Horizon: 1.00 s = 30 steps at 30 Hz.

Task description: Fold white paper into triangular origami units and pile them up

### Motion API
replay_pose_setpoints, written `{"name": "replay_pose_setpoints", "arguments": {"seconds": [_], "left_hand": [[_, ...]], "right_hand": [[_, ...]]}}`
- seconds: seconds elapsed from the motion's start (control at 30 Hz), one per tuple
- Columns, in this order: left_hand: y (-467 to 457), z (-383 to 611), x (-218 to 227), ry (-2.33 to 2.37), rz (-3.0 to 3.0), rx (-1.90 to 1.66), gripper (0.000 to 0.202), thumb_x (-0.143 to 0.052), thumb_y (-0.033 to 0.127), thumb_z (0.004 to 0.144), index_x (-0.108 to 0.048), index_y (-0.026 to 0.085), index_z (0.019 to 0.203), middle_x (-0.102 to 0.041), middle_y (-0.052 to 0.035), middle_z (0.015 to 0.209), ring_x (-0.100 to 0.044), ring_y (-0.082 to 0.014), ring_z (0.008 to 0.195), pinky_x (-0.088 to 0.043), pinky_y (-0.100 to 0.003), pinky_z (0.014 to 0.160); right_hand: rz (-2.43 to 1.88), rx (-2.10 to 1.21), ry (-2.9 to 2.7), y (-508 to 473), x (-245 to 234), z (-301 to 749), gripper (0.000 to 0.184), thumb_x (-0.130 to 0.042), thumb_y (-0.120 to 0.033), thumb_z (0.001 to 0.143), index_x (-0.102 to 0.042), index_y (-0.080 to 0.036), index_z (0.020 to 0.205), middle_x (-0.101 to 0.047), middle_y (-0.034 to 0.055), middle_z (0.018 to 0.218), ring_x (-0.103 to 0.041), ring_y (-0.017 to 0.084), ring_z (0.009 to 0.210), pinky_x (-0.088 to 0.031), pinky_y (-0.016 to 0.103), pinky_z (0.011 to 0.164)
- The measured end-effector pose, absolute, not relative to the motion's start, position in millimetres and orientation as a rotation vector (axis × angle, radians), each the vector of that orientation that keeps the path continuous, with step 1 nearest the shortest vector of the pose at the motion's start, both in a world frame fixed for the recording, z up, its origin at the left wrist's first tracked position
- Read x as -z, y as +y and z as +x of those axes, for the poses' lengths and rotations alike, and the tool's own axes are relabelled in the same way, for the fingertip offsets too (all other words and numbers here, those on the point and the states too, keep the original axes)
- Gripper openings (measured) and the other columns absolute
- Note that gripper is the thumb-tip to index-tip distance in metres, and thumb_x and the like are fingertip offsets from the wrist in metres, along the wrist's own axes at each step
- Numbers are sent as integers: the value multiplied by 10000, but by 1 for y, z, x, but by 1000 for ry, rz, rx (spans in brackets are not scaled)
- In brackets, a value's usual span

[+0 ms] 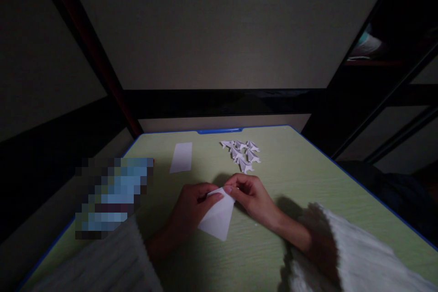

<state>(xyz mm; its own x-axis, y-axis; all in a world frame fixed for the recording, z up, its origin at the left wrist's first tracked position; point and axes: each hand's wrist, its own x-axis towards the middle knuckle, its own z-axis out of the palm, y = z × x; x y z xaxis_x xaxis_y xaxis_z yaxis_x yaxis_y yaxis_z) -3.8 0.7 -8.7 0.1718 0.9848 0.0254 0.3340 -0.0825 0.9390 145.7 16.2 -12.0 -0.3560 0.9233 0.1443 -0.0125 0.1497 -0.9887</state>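
A white sheet of paper point(219, 219), folded to a point at its near end, is held just above the green tabletop point(301, 178). My left hand point(190, 212) pinches its upper left edge, fingers closed on the fold. My right hand point(251, 196) pinches the top right corner, thumb and fingers pressed together on the paper. Both wrists come out of fuzzy white sleeves at the bottom of the view.
A flat white rectangular paper point(181, 157) lies beyond my left hand. Several small folded white paper figures point(243, 153) are clustered beyond my right hand. A pixelated blue patch point(112, 196) sits at the table's left. The table has a blue rim point(219, 131); dark walls surround it.
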Motion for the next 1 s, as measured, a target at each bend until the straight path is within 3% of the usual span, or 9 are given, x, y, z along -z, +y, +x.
{"name": "replay_pose_setpoints", "arguments": {"seconds": [0.57,1.0], "left_hand": [[1,-2,4,1334,1748,-914,279,-464,290,707,-592,122,525,-445,34,452,-374,-85,460,-272,-178,419],[0,-4,1,1378,1938,-866,297,-420,277,747,-569,136,532,-493,27,470,-441,-100,475,-301,-195,473]], "right_hand": [[-981,-1087,-1815,12,8,148,120,-464,-196,752,-524,-149,659,-462,-26,576,-411,89,549,-311,196,491],[-996,-1146,-1802,13,9,146,154,-477,-226,753,-491,-149,620,-414,-38,546,-377,83,519,-296,202,479]]}}
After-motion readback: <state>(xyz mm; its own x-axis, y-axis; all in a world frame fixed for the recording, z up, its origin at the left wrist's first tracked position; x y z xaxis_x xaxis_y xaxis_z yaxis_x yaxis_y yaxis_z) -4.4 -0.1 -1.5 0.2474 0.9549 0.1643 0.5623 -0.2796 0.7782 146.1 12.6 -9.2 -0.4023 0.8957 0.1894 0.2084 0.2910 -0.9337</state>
